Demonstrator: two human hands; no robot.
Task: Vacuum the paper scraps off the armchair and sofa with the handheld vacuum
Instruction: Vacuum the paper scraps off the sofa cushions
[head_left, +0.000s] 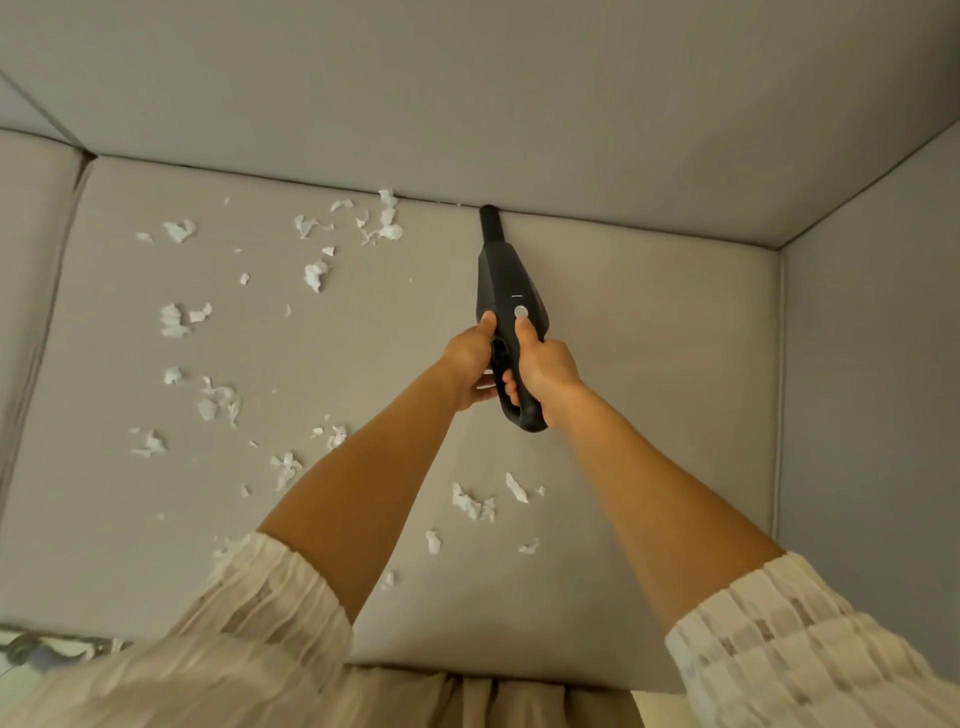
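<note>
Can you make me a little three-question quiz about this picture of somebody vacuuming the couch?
1. True or false: the nozzle of the black handheld vacuum points at the seam where the grey fabric seat cushion meets the backrest.
2. Which side of the vacuum has more torn white paper scraps? A) left B) right
3. Fill in: the right hand has its thumb just below the round silver ____.

Key
1. True.
2. A: most scraps lie to the left; a few lie near the arms.
3. Button. The left hand holds the vacuum too.
</note>
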